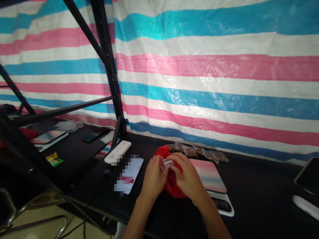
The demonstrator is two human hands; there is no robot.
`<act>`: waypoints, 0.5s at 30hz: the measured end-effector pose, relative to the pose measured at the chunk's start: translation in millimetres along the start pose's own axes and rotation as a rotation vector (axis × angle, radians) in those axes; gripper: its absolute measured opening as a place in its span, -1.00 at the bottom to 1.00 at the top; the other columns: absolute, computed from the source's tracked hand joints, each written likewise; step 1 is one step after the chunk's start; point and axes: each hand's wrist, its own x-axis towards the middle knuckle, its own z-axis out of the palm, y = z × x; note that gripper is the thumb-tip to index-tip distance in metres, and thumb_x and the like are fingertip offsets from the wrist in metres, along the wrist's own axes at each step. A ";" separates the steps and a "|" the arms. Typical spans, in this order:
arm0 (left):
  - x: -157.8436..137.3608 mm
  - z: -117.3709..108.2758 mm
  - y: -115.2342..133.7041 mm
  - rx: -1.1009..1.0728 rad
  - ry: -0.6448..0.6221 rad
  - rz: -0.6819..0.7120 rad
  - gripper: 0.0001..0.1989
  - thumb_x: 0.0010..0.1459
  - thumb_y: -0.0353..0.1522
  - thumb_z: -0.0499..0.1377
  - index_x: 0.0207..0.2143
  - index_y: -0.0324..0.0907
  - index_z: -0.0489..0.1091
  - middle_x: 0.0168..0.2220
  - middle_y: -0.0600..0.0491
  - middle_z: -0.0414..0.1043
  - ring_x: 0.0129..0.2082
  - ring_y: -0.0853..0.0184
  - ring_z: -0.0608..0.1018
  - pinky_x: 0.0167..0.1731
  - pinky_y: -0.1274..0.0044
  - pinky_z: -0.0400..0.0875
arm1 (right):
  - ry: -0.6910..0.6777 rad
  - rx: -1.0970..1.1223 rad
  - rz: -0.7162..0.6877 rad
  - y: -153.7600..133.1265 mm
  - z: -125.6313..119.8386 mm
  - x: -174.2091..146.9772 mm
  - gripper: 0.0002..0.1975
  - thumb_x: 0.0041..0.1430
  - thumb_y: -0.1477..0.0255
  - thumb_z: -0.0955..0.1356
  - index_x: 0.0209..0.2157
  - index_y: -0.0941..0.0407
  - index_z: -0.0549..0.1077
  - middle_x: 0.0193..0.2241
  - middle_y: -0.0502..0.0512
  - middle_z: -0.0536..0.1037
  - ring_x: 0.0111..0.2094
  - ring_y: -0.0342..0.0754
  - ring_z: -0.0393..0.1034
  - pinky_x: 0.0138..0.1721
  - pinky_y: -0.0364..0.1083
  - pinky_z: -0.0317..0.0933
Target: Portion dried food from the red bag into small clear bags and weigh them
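Here, your left hand (155, 176) and right hand (186, 176) both pinch what looks like a clear plastic bag (167, 163), over the red bag (174, 190) on the black bench (261, 189). Right of it sits a pastel-topped device (208, 175); filled packets (191, 151) lie behind. Leftward, a phone (133, 174) shows lettering blurred past reading.

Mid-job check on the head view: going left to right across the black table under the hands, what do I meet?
Phone with lit screen → left hand → red plastic bag → right hand → pastel-topped white device → dark-screened device.
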 end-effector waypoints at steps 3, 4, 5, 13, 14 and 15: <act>-0.3 -1.2 1.6 0.033 0.027 0.032 -0.96 0.21 -0.42 0.11 -0.30 -0.12 0.33 -0.27 0.00 0.42 -0.20 0.18 0.46 -0.17 0.43 0.31 | 0.079 -0.019 0.010 4.2 -1.2 1.4 -0.69 0.23 0.59 0.25 -0.06 0.04 0.47 -0.03 0.13 0.53 0.04 0.06 0.37 0.13 0.08 0.21; -0.4 -1.7 2.6 0.044 0.036 0.035 -0.96 0.22 -0.42 0.10 -0.31 -0.12 0.32 -0.27 0.00 0.41 -0.20 0.18 0.45 -0.17 0.42 0.31 | 0.097 -0.034 0.022 6.2 -1.6 1.7 -0.69 0.23 0.58 0.26 -0.05 0.05 0.46 -0.03 0.14 0.54 0.04 0.07 0.37 0.13 0.09 0.21; -0.5 -2.5 3.9 0.056 0.045 0.031 -0.96 0.23 -0.41 0.10 -0.32 -0.12 0.31 -0.26 0.00 0.40 -0.20 0.18 0.45 -0.16 0.42 0.31 | 0.109 -0.051 0.034 8.4 -1.8 1.9 -0.69 0.23 0.57 0.27 -0.03 0.06 0.46 -0.03 0.15 0.54 0.04 0.08 0.37 0.13 0.10 0.21; -11.7 -25.3 20.9 0.152 0.134 -0.299 -0.88 0.22 -0.32 0.15 -0.34 -0.10 0.23 -0.28 -0.07 0.39 -0.25 0.10 0.50 -0.24 0.40 0.28 | -0.021 -0.245 0.094 18.7 -2.8 2.8 -0.64 0.17 0.66 0.26 -0.08 0.06 0.51 -0.01 0.14 0.55 0.04 0.07 0.36 0.07 0.06 0.17; -14.6 -26.4 21.9 0.087 0.094 -0.367 -0.84 0.21 -0.28 0.18 -0.34 -0.09 0.23 -0.33 -0.06 0.41 -0.31 0.10 0.51 -0.28 0.41 0.25 | -0.049 -0.261 0.099 18.3 -2.5 3.0 -0.64 0.17 0.67 0.26 -0.09 0.06 0.51 -0.02 0.13 0.56 0.04 0.07 0.36 0.06 0.05 0.15; -17.3 -25.8 22.2 0.024 0.044 -0.419 -0.79 0.19 -0.24 0.22 -0.34 -0.09 0.22 -0.38 -0.04 0.42 -0.35 0.09 0.53 -0.31 0.42 0.24 | -0.071 -0.275 0.105 17.8 -2.0 3.4 -0.64 0.16 0.68 0.26 -0.10 0.06 0.52 -0.03 0.12 0.57 0.04 0.06 0.36 0.05 0.04 0.13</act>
